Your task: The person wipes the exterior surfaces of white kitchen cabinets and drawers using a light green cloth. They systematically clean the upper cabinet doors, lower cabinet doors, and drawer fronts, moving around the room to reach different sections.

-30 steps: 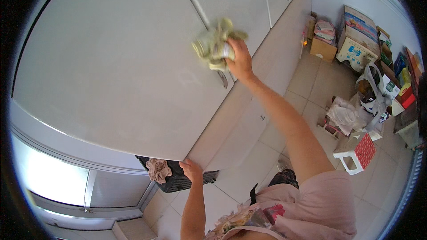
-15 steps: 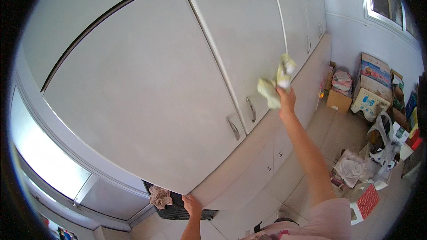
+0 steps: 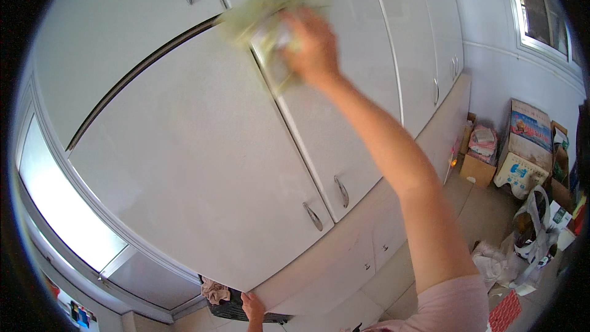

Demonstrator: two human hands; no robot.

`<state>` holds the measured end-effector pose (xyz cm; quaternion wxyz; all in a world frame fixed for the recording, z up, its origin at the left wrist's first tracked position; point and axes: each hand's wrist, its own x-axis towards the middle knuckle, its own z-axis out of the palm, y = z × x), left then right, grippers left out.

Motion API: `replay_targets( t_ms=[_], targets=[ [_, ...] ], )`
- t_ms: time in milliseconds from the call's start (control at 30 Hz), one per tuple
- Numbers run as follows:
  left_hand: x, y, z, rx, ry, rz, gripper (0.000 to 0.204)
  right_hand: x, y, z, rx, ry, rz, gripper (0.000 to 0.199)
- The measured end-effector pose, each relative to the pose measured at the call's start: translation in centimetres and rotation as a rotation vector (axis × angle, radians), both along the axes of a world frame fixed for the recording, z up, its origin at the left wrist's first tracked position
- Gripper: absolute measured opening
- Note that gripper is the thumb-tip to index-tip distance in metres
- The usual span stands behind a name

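A pale yellow-green cloth (image 3: 261, 21), blurred by motion, is bunched in my right hand (image 3: 312, 46). The cloth lies against the white cabinet doors (image 3: 203, 141), at the top of the gap between two of them and over the dark strip (image 3: 138, 74) above. Part of the cloth is hidden behind my fingers. Far below, my left hand (image 3: 253, 307) grips the cabinet's lower edge at the corner. Beside it is a black ribbed container (image 3: 230, 310) with a crumpled beige-brown cloth (image 3: 215, 291) in it.
Curved metal handles (image 3: 313, 216) stick out from the doors. Low drawers (image 3: 344, 270) run beneath. Cardboard boxes (image 3: 528, 129), a plastic bag (image 3: 531, 227) and a red-topped stool (image 3: 505, 312) stand on the floor at right. A bright glazed panel (image 3: 67, 197) is at left.
My right hand has swept the cloth up and left, from near the door handles to the top of the doors. The view has tilted upward. My left hand stays at the lower edge.
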<state>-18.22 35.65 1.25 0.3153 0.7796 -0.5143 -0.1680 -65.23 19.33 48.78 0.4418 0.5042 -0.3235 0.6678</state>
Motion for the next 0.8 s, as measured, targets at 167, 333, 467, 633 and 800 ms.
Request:
replay_targets(
  t_ms=[167,333,467,633,800],
  targets=[
    [0.1,-0.7,-1.0,-0.043,-0.022,-0.024,0.045,-11.6,-1.9,0.6,0.399,-0.659,0.213,0.053],
    [4.9,-0.7,-5.3,-0.095,-0.309,-0.118,0.046,1.7,0.4,-3.3,0.016,0.000,0.178,0.055],
    [3.3,-1.2,-3.8,0.006,-0.074,-0.071,0.046,8.1,3.7,-7.3,-0.034,0.601,0.342,0.035],
    [3.4,-0.7,-4.1,0.009,-0.054,0.005,0.045,-2.6,0.0,-1.5,0.029,0.188,0.053,0.060],
    [4.5,-1.6,-6.1,-0.117,-0.107,-0.022,0.041,-19.6,-3.4,1.3,0.516,-0.582,0.148,0.056]
  ],
)
